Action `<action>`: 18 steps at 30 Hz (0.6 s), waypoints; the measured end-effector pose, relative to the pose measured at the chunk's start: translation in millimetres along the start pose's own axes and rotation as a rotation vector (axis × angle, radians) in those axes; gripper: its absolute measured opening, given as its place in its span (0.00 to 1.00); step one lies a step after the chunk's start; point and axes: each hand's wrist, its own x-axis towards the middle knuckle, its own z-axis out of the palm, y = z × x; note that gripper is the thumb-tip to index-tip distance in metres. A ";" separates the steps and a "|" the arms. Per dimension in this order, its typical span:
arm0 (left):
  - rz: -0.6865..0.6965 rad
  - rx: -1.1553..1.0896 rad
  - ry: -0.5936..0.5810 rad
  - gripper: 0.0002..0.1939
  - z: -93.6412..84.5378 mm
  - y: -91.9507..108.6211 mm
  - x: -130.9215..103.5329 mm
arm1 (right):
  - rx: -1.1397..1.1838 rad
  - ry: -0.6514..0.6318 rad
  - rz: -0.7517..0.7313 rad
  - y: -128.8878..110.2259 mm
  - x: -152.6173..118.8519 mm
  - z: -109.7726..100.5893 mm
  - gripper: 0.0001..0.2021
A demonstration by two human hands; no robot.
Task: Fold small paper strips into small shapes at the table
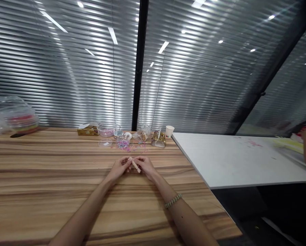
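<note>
Above the wood-grain bench (66,184), just short of the scattered pink bits (127,149), holds a slim, pale, knob-ended stick (135,164) between left hand (120,166) and right hand (146,166), with fingers (142,158) pinched closed, seemingly mid-handling, likely calling next for steady two-handed pressure.

The single head-worn view looks forward and down from behind and above the fingers (140,159), which sit small, well apart from the lens. Around them spreads the wooden table (53,191); beyond rise blinds (191,82); rightward, a white table (224,164).
</note>
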 end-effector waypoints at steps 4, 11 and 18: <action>-0.001 -0.017 0.065 0.23 -0.5 -1.4 0.8 | -0.148 -0.047 -0.084 2.1 -0.1 2.1 0.20; 0.036 -0.019 0.029 0.19 -1.9 -0.8 0.8 | -0.307 -0.239 -0.154 2.1 -1.3 2.5 0.25; 0.012 -0.076 0.073 0.19 -0.2 -6.8 3.1 | -0.337 -0.218 -0.109 6.3 2.8 -4.1 0.25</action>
